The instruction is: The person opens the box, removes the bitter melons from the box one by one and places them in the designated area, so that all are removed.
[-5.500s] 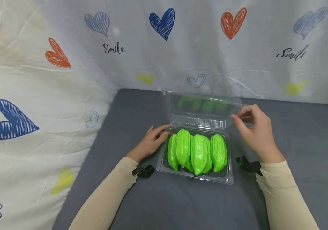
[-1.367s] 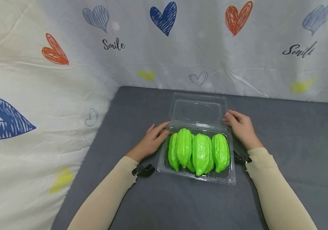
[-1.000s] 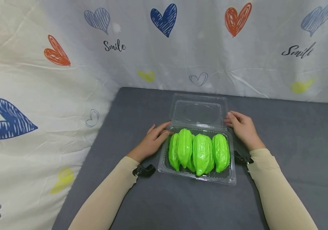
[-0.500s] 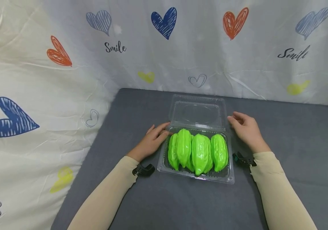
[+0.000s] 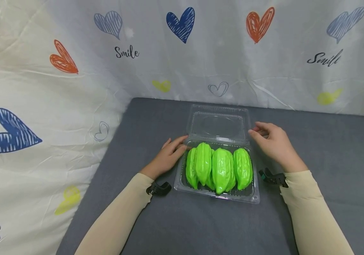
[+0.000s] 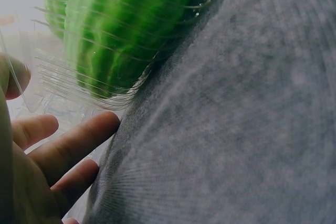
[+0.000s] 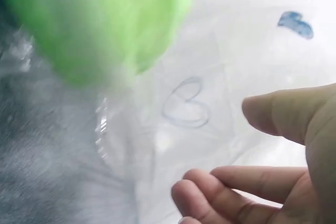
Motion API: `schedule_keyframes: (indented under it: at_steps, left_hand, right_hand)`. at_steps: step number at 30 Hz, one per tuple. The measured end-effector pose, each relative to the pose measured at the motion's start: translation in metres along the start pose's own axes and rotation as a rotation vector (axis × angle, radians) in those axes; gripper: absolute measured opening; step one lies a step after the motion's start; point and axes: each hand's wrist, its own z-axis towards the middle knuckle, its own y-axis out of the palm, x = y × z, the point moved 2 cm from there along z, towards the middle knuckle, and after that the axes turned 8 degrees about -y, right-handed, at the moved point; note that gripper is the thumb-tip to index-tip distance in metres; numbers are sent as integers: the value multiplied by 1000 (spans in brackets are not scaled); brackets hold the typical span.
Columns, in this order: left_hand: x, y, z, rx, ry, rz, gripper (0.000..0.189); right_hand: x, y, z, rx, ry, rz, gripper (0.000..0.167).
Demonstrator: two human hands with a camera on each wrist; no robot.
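Observation:
A clear plastic clamshell container [image 5: 215,198] lies on the grey table with its lid [image 5: 218,124] folded back behind it. Several glossy, bright-green ribbed fruits [image 5: 222,170] fill the base side by side. At the container's left rear corner my left hand [image 5: 169,156] rests against the side; in the left wrist view its fingers [image 6: 79,140] reach out straight along the ridged wall, and the thumb [image 6: 16,77] is at the rim. My right hand [image 5: 274,141] hovers just right of the lid, its fingers [image 7: 226,198] loosely bent, the thumb apart from them and nothing between.
The grey table [image 5: 201,226] extends around the container, wider to the right. A white curtain [image 5: 233,63] printed with hearts and "Smile" hangs behind the table and along its left side. Black bands with cameras [image 5: 159,189] sit on both wrists.
The lid, earlier raised in my right hand, has gone back and down behind the base. My right hand has let go and shifted slightly right of it. The left hand has stayed put.

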Motion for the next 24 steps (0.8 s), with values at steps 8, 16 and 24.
schedule_keyframes:
  at_steps: [8, 16, 24]
  left_hand:
    - [0, 0, 0, -6, -4, -4, 52]
    - [-1, 0, 0, -5, 9, -2, 52]
    - [-2, 0, 1, -1, 6, 10, 52]
  right_hand:
    - [-28, -4, -8, -89, 5, -38, 71]
    - [-47, -3, -15, -120, -21, -75, 70]
    - [-61, 0, -23, -141, -49, -109, 79]
